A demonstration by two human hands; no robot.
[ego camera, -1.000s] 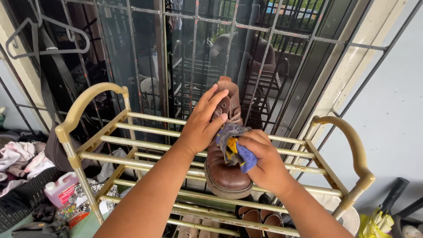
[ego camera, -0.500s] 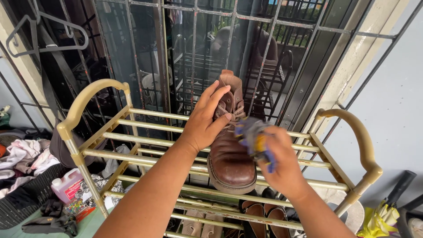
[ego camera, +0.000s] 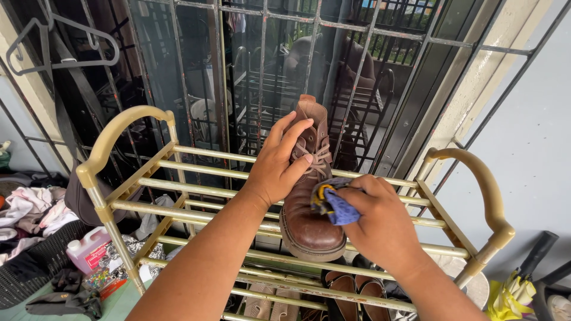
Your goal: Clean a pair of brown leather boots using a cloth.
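A brown leather lace-up boot (ego camera: 306, 229) stands on the top bars of a gold metal shoe rack (ego camera: 178, 213), toe toward me. My left hand (ego camera: 278, 163) grips the boot's upper near the laces and steadies it. My right hand (ego camera: 380, 223) is closed around a crumpled blue and yellow cloth (ego camera: 332, 203) and presses it against the right side of the boot, over the vamp.
A barred metal window grille (ego camera: 262, 71) rises right behind the rack, with a grey clothes hanger (ego camera: 59, 50) hooked at upper left. Sandals (ego camera: 351, 291) lie on the lower shelf. A pink jug (ego camera: 89, 248) and clothes sit at left, a yellow umbrella (ego camera: 505, 300) at right.
My right hand with the cloth swung out to the boot's right side, then came back onto the vamp. The left hand kept its hold. The view shifted slightly.
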